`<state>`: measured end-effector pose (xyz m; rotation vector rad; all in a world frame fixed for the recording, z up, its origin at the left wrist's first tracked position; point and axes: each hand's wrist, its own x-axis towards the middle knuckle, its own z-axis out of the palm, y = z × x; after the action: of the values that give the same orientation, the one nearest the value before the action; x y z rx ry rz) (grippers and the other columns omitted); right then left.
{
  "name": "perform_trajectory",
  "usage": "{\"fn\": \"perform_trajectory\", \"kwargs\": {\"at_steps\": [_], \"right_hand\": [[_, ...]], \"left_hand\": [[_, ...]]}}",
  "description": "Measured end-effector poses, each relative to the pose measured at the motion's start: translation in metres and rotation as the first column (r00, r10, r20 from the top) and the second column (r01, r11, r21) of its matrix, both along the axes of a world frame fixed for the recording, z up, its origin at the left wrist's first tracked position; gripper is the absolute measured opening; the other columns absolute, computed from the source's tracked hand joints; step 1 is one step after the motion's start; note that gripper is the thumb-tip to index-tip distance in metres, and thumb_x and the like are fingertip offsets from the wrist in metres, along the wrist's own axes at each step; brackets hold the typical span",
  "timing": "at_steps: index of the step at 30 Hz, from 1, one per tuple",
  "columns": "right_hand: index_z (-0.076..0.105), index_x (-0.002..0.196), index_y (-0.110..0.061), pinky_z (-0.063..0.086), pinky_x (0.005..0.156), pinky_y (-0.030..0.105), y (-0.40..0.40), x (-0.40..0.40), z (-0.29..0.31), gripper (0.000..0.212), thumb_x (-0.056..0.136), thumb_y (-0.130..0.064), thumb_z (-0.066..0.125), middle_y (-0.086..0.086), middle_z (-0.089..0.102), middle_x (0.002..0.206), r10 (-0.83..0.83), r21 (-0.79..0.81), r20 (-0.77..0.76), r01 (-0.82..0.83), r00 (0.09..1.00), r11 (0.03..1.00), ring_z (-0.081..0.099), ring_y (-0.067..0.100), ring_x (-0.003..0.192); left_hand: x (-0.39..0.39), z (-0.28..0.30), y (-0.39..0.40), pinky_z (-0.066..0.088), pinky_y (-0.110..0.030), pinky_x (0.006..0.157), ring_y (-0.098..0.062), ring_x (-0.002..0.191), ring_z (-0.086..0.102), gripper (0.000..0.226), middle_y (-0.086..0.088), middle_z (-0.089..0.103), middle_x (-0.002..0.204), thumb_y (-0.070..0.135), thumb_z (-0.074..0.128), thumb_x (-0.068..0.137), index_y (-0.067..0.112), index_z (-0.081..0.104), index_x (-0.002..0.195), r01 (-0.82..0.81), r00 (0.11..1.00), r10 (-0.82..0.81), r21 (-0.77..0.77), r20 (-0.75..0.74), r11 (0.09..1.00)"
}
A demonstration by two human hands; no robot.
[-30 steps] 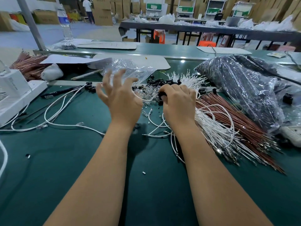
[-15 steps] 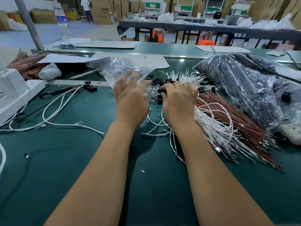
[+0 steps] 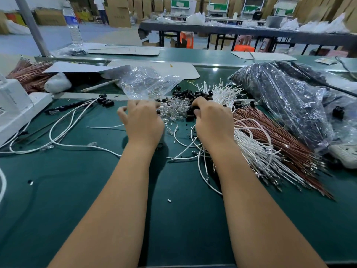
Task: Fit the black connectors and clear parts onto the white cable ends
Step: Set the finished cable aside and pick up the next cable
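The small black cylindrical plastic connectors (image 3: 185,95) lie in a loose heap on the green tabletop (image 3: 77,190), touching a mound of tiny clear plastic parts (image 3: 173,113) just to its left, and thin white cables (image 3: 255,151) with bare metal tips fan out to the right of both. The right hand (image 3: 213,120) rests over the near edge of the black heap, its grip curled and pinching a black connector at the fingertips. The left hand (image 3: 144,120) sits just left of the clear mound, fingers bent down onto it; whether this grip holds anything cannot be told. Beyond the left grip lies a crumpled clear plastic bag (image 3: 146,82). Right of the right grip lie reddish-brown wires (image 3: 280,138) and a big bag of dark parts (image 3: 280,101). A clear water bottle (image 3: 72,24) stands far left; its blue label is unreadable.
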<state>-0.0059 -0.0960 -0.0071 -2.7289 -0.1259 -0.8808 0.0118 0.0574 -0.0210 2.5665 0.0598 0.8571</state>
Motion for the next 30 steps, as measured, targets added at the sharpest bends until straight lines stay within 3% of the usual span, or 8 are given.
{"fn": "perform_trajectory", "kwargs": {"at_steps": [3, 5, 9, 17, 20, 23, 27, 30], "right_hand": [[0.062, 0.111, -0.016, 0.032, 0.071, 0.031, 0.002, -0.001, 0.002, 0.019, 0.096, -0.01, 0.052, 0.004, 0.065, 0.091, 0.106, 0.036, 0.022, -0.107, 0.994, 0.994, 0.052, 0.02, 0.078], [0.06, 0.11, -0.015, 0.031, 0.068, 0.03, 0.006, -0.002, 0.001, 0.02, 0.094, -0.006, 0.052, 0.005, 0.063, 0.093, 0.158, 0.016, 0.007, -0.158, 0.987, 0.987, 0.049, 0.019, 0.079], [0.057, 0.109, -0.017, 0.041, 0.071, 0.031, 0.005, 0.0, -0.001, 0.021, 0.093, -0.005, 0.053, 0.0, 0.065, 0.092, 0.069, -0.045, -0.014, -0.069, 0.998, 0.997, 0.059, 0.02, 0.079], [0.058, 0.102, -0.014, 0.035, 0.072, 0.03, -0.008, 0.002, -0.001, 0.018, 0.091, -0.002, 0.053, 0.001, 0.066, 0.086, -0.033, -0.025, -0.075, 0.032, 0.997, 0.999, 0.058, 0.018, 0.072], [0.061, 0.106, -0.012, 0.041, 0.072, 0.031, -0.004, 0.0, 0.001, 0.014, 0.095, -0.007, 0.053, 0.002, 0.068, 0.092, 0.053, 0.075, -0.056, -0.049, 0.997, 0.996, 0.057, 0.018, 0.074], [0.062, 0.109, -0.013, 0.045, 0.072, 0.031, 0.004, -0.001, 0.001, 0.016, 0.096, -0.013, 0.053, 0.003, 0.068, 0.099, 0.155, 0.167, -0.053, -0.145, 0.986, 0.975, 0.06, 0.021, 0.084], [0.064, 0.11, -0.015, 0.046, 0.073, 0.028, 0.012, 0.0, -0.004, 0.018, 0.095, -0.013, 0.055, 0.0, 0.067, 0.096, 0.266, 0.348, -0.046, -0.234, 0.963, 0.908, 0.059, 0.016, 0.084], [0.064, 0.103, -0.018, 0.037, 0.062, 0.006, 0.01, 0.002, -0.006, 0.013, 0.091, -0.013, 0.062, -0.013, 0.059, 0.077, 0.283, 0.468, -0.014, -0.243, 0.959, 0.849, 0.055, 0.003, 0.071]], "left_hand": [[-0.004, 0.004, -0.013, 0.036, -0.04, 0.094, -0.028, 0.108, 0.055, 0.024, -0.004, 0.07, 0.106, 0.017, 0.051, 0.095, 0.018, 0.07, 0.11, 0.317, 0.943, -0.323, 0.074, 0.078, 0.945], [-0.005, 0.004, -0.016, 0.041, -0.041, 0.087, -0.031, 0.095, 0.058, 0.022, -0.006, 0.072, 0.095, 0.018, 0.051, 0.096, 0.014, 0.072, 0.098, 0.383, 0.918, -0.39, 0.095, 0.071, 0.919], [0.0, -0.001, -0.005, 0.038, -0.036, 0.082, -0.03, 0.096, 0.057, 0.024, -0.003, 0.072, 0.092, 0.027, 0.051, 0.097, 0.019, 0.073, 0.095, 0.186, 0.982, -0.187, 0.055, 0.027, 0.981], [0.005, -0.009, 0.013, 0.026, -0.036, 0.081, -0.033, 0.104, 0.048, 0.025, -0.007, 0.07, 0.095, 0.023, 0.047, 0.098, 0.019, 0.071, 0.101, -0.119, 0.989, 0.111, -0.081, -0.096, 0.99], [0.001, -0.005, 0.002, 0.028, -0.037, 0.095, -0.028, 0.113, 0.048, 0.031, -0.003, 0.068, 0.113, 0.016, 0.052, 0.092, 0.021, 0.065, 0.119, 0.023, 0.999, -0.021, -0.049, 0.045, 0.999], [-0.005, 0.003, -0.012, 0.04, -0.039, 0.097, -0.026, 0.107, 0.059, 0.03, -0.004, 0.07, 0.111, 0.009, 0.055, 0.088, 0.016, 0.069, 0.113, 0.337, 0.919, -0.324, -0.02, 0.223, 0.941], [-0.008, 0.004, -0.017, 0.053, -0.033, 0.081, -0.019, 0.086, 0.066, 0.018, -0.004, 0.073, 0.094, 0.007, 0.061, 0.088, 0.009, 0.074, 0.1, 0.491, 0.869, -0.444, -0.264, 0.22, 0.83], [-0.004, 0.002, -0.013, 0.053, -0.028, 0.078, -0.015, 0.079, 0.067, 0.011, -0.001, 0.071, 0.083, 0.01, 0.066, 0.087, 0.007, 0.074, 0.093, 0.425, 0.899, -0.42, -0.473, 0.123, 0.772]]}}
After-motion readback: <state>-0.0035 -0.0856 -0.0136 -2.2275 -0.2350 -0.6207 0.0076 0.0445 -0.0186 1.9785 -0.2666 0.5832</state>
